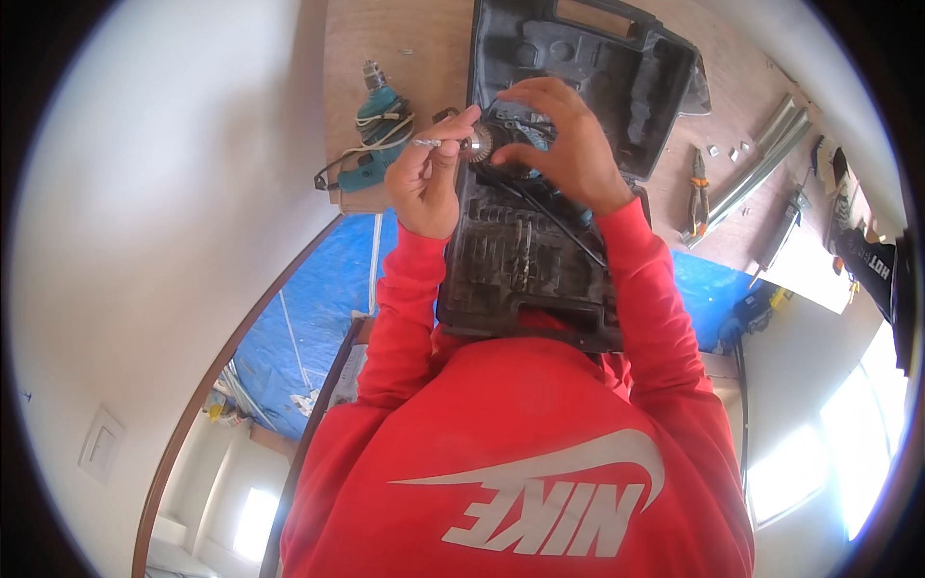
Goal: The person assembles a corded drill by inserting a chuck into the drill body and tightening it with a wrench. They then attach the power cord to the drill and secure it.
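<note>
A drill (526, 130) with a dark and teal body lies over the open black carrying case (482, 299), its toothed metal chuck (479, 144) facing left. My left hand (427, 188) is closed at the front of the chuck, pinching a silvery drill bit (427, 143) between thumb and fingers. The bit's tip sticks out to the left. My right hand (570, 140) curves around the front of the drill, thumb beside the chuck and fingers over the far side. Its exact contact is partly hidden. A dark cord (559, 222) runs down across the case.
A second teal drill (378, 130) with a pale wrapped cord lies left on the wooden table (438, 58). Loose drill bits (521, 255) sit in the case. Orange-handled pliers (699, 188) and metal channels (756, 178) lie to the right. Blue sheeting (289, 328) covers the floor.
</note>
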### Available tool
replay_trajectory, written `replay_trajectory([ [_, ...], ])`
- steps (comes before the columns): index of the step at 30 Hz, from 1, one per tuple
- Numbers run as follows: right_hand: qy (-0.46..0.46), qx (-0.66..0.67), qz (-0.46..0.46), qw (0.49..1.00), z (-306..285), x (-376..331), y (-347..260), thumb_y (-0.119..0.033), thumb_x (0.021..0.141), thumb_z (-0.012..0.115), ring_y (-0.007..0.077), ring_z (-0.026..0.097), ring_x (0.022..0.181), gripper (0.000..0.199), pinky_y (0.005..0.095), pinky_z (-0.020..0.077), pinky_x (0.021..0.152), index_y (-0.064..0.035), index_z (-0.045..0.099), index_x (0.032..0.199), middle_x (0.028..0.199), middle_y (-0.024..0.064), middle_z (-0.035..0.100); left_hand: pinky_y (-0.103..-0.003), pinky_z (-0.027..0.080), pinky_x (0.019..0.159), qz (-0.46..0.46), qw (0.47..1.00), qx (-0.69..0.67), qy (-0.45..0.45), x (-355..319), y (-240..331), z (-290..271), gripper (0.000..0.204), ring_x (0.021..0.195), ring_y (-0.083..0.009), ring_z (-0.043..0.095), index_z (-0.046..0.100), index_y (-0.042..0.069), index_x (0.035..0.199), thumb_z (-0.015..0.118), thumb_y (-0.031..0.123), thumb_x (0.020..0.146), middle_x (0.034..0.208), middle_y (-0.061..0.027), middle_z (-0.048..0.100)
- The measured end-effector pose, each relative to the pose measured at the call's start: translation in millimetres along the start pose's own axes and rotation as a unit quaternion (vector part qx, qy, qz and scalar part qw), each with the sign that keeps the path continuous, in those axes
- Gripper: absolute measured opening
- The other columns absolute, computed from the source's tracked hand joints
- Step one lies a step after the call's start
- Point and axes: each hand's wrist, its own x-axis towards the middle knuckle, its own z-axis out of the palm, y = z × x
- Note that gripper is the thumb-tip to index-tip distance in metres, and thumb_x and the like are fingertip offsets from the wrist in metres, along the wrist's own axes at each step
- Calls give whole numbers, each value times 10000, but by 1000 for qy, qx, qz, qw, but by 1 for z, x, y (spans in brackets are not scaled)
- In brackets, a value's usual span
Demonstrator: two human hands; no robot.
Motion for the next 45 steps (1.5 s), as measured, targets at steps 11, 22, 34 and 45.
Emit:
replay_trajectory([
  [11, -9, 34, -42, 999, 28, -8, -5, -243, 762, 910, 398, 597, 1232, 579, 484, 483, 1058, -59, 718, 1276, 1295, 138, 659, -404, 474, 1123, -23, 999, -40, 16, -3, 0, 1, 215, 1212, -250, 690, 722, -36, 1144, 600, 135, 1095, 1261, -229, 747],
  [22, 61, 80, 3, 995, 51, -26, -25, -73, 691, 910, 380, 594, 1251, 936, 509, 448, 1094, -67, 459, 1511, 1267, 152, 654, -427, 478, 1126, -11, 999, -38, 16, -4, 1, 4, 229, 1205, -292, 701, 723, -40, 1135, 624, 161, 1085, 1251, -250, 741],
  [34, 10, 61, 13, 998, 32, -13, -23, -74, 694, 911, 386, 586, 1214, 1045, 487, 465, 1066, -52, 376, 1592, 1362, 156, 652, -450, 420, 1177, -15, 998, -53, 13, -6, 2, 5, 219, 1211, -299, 702, 733, -39, 1135, 635, 149, 1079, 1248, -233, 746],
  [45, 7, -30, 24, 999, 30, -16, -29, -71, 739, 872, 415, 559, 1289, 1040, 503, 433, 1125, -57, 331, 1628, 1326, 163, 656, -444, 412, 1181, -30, 997, -69, 16, -8, 1, 5, 225, 1231, -295, 690, 735, -40, 1145, 635, 152, 1080, 1263, -261, 734],
])
